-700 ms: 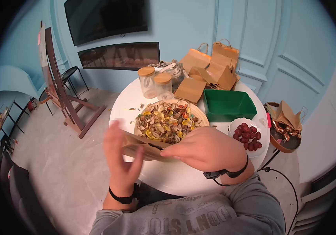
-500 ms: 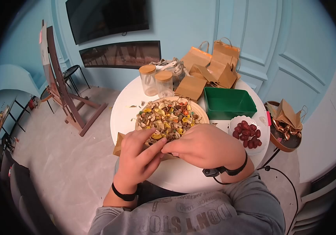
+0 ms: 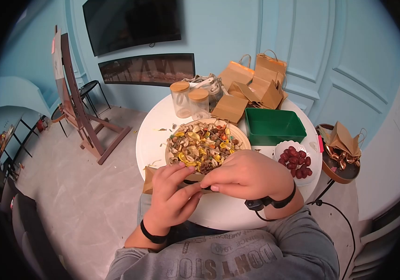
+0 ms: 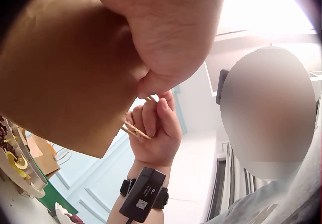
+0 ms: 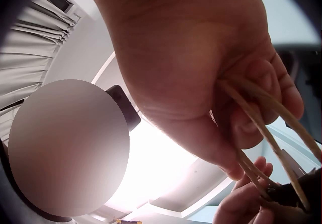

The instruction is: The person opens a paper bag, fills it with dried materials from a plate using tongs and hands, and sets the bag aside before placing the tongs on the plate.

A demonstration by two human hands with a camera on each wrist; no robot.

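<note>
A brown paper bag (image 3: 149, 180) hangs at the near edge of the round white table, mostly covered by both hands in the head view. Its broad side (image 4: 60, 83) fills much of the left wrist view. My left hand (image 3: 168, 196) pinches the bag near its top, the thumb lying against the paper. Curled fingers of my right hand (image 3: 246, 175) grip the twisted paper handles (image 5: 263, 126), which run down to the bag's mouth. Just beyond the hands lies a heap of dried flower and fruit pieces (image 3: 197, 144) on a round tray (image 3: 245, 138).
Right of the tray are a green bin (image 3: 274, 137) and a white dish (image 3: 315, 161) of red dates (image 3: 295, 161). Behind stand lidded jars (image 3: 180, 100) and several paper bags (image 3: 270, 74). A small side table (image 3: 342, 175) is at the right.
My left hand, spread apart from the handles at first, has come in beside the right hand and taken hold of the bag's top. The right hand has stayed nearly in place.
</note>
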